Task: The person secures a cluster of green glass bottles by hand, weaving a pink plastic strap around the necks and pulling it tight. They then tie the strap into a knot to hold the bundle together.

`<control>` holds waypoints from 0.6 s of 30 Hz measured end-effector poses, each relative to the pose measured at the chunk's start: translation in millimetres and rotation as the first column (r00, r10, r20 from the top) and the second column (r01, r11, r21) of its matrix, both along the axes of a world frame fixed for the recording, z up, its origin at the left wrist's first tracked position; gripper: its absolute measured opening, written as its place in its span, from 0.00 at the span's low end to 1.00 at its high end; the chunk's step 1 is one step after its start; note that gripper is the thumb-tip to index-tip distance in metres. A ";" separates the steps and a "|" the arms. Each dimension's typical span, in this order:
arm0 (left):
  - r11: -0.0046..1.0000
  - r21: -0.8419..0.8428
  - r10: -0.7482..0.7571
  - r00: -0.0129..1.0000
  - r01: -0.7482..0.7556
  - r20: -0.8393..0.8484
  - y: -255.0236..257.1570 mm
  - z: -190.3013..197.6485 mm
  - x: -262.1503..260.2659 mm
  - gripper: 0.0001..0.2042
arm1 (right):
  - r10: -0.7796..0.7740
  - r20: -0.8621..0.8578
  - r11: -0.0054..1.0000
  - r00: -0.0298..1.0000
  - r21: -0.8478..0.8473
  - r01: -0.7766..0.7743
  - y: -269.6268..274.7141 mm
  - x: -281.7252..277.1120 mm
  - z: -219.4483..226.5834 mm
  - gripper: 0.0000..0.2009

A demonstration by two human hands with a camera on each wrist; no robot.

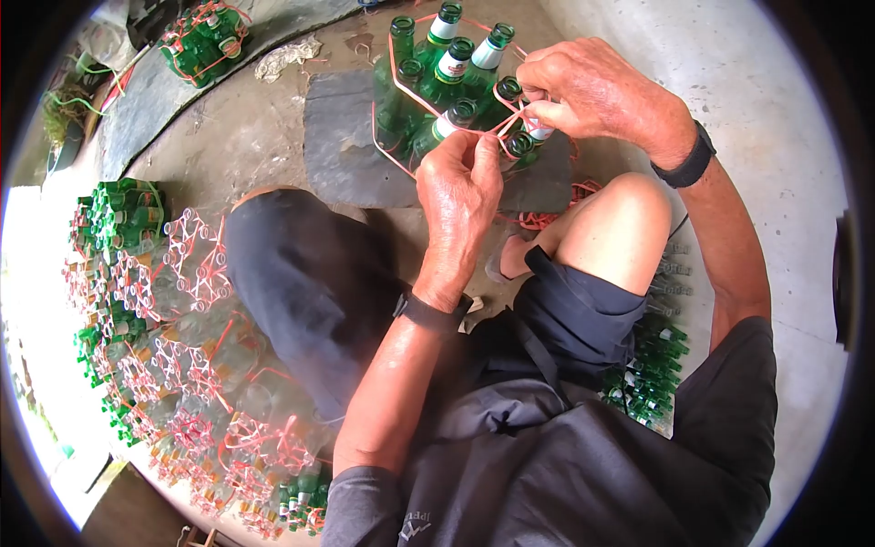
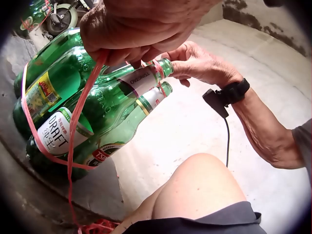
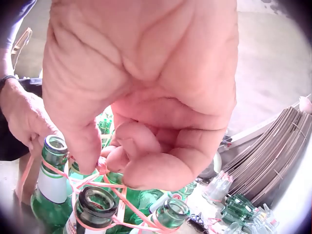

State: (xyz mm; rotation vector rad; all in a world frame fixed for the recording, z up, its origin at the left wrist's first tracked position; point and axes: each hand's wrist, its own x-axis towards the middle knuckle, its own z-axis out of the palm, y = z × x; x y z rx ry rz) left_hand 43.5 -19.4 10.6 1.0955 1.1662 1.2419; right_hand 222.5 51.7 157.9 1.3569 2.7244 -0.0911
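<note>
A cluster of green glass beer bottles (image 1: 444, 91) stands upright on a dark slate slab (image 1: 342, 137) before the person. Pink plastic twine (image 2: 73, 131) loops round the bottle bodies and laces between the necks. The left hand (image 1: 462, 187) pinches a strand of it at the near side of the cluster, thumb against curled fingers. Across the necks, the right hand (image 1: 602, 91) pinches twine (image 3: 101, 165) between thumb and fingers beside a bottle mouth (image 3: 96, 200). White labels show on several bottles, one reading DRAFT (image 2: 56, 132) in the left wrist view.
Many tied bottle bundles (image 1: 196, 356), clear and green, crowd the floor on the left. Another green bundle (image 1: 205, 44) stands at the back left. More green bottles (image 1: 649, 369) lie beside the right thigh. A stack of flat sheets (image 3: 268, 151) leans by the wall.
</note>
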 end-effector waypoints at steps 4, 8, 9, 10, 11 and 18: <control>0.999 -0.033 -0.016 0.998 0.014 -0.065 -1.3 6.3 -2.2 0.13 | 0.002 -0.044 0.999 0.999 0.045 0.000 4.0 4.0 -5.0 0.10; 1.000 -0.001 -0.018 1.000 0.018 -0.015 -1.4 5.5 -1.7 0.12 | 0.010 -0.092 0.997 0.996 0.074 -0.003 9.3 10.8 -13.1 0.09; 1.000 0.002 -0.023 1.000 0.023 0.007 -1.5 5.6 -1.6 0.12 | 0.020 -0.128 0.996 0.992 0.088 -0.009 10.5 11.9 -15.0 0.09; 1.000 0.003 -0.023 1.000 0.023 0.008 -1.3 4.6 -1.3 0.12 | 0.019 -0.127 0.996 0.992 0.089 -0.008 12.0 13.0 -16.2 0.09; 1.000 0.010 -0.030 1.000 0.030 0.007 -1.3 2.9 -0.9 0.12 | 0.010 -0.136 0.996 0.991 0.085 0.001 13.3 14.0 -17.4 0.08; 0.999 0.052 -0.005 1.000 0.004 0.022 -2.9 3.7 3.2 0.12 | -0.126 -0.252 0.992 0.960 -0.030 0.123 20.3 21.8 -23.2 0.07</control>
